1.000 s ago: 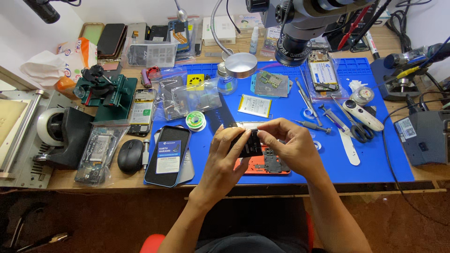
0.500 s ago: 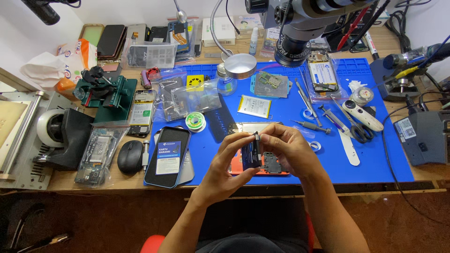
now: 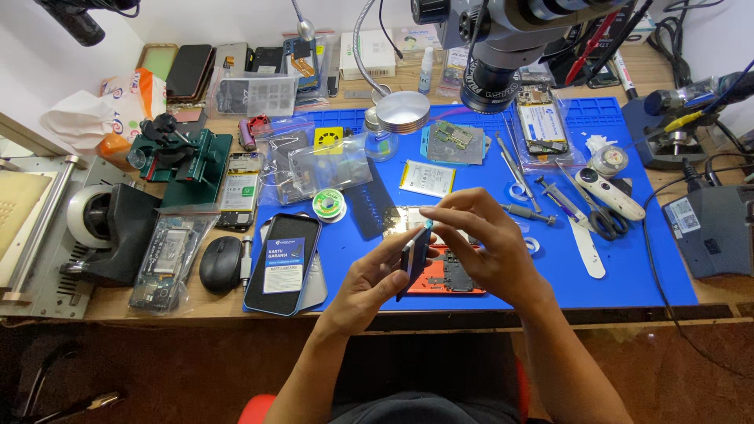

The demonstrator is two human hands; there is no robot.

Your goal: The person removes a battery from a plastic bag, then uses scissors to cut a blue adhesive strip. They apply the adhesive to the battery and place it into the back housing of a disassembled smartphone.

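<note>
My left hand (image 3: 369,279) grips a thin dark flat phone part (image 3: 413,263), held on edge above the front of the blue mat (image 3: 628,267). My right hand (image 3: 479,239) pinches the top end of that same part with thumb and forefinger, where a small light blue tab shows. Directly under both hands lies an opened red phone body (image 3: 448,276) with its circuit boards exposed. A pale shiny panel (image 3: 399,220) lies just behind the hands.
A black phone with a card on its screen (image 3: 281,263) and a black mouse (image 3: 220,263) lie left. Scissors (image 3: 589,206), tweezers (image 3: 512,169), a battery (image 3: 426,177), solder spool (image 3: 329,205) and bagged parts sit on the mat. The microscope head (image 3: 495,47) hangs behind; a grey box (image 3: 707,228) stands right.
The dark part has been lifted off the red phone body and turned up on edge. My right hand shifted from pressing over it to pinching its top end.
</note>
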